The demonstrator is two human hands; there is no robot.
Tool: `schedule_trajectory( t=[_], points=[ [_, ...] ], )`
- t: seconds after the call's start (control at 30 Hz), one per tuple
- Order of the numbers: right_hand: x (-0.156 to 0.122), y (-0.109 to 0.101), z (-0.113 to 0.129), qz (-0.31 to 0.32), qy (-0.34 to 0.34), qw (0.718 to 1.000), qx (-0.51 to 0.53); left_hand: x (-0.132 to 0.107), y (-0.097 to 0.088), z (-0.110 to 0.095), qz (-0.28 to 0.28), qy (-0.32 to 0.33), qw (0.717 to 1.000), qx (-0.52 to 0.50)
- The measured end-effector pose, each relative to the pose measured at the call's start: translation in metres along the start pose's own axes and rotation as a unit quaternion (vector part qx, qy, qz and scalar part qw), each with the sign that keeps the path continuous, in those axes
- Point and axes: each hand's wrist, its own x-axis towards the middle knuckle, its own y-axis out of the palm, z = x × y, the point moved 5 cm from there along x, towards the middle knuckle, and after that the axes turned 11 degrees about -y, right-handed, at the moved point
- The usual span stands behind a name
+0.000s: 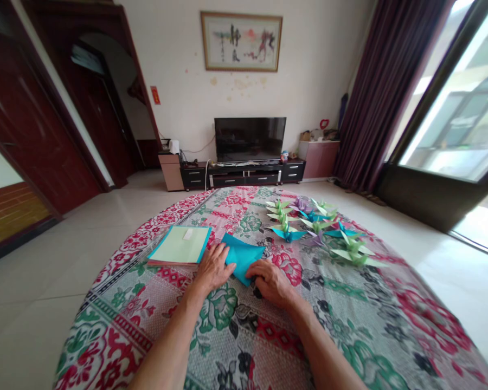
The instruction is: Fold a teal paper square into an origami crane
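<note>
Paper (241, 254), blue and folded to a pointed outline, is lying in the head view between the left and right edges of the bench (219, 374), short of the far edge. Judging by its look, it is likely to be handling as a light, thin sheet: bending readily, taking creases, sliding under slack pressure, and tearing if strained at a corner. Folded edges are probably offering the firmest hold, with flat fingertips steadying the layers. The left hand (213, 266) is resting over the paper's left side, its grip standing wide, thumb apart from the fingers, apparently bearing down rather than pinching. The right hand (271, 279) is touching the paper's right side with curled fingers; whether its grip is pinching the paper, one cannot tell. A paper stack (174, 247) is lying just beside the left hand, toward the left edge; folded paper birds (318, 237) are standing toward the far right edge.
</note>
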Motion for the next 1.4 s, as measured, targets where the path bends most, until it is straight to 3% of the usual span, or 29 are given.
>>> schedule_trajectory(
  t=[0.93,1.2,1.4],
  points=[
    [-0.0001,0.0007,-0.0036,0.018,0.01,1.0,-0.005,0.0039,-0.0037,-0.0003,-0.012,-0.002,1.0,-0.015],
    [-0.0004,-0.0021,-0.0007,-0.018,0.014,1.0,-0.014,0.0045,-0.0028,0.0004,-0.005,-0.011,1.0,-0.017],
    [-0.0043,-0.001,-0.0053,0.039,-0.004,0.999,-0.031,0.0031,-0.003,0.0016,0.004,-0.005,1.0,-0.018]
  ],
)
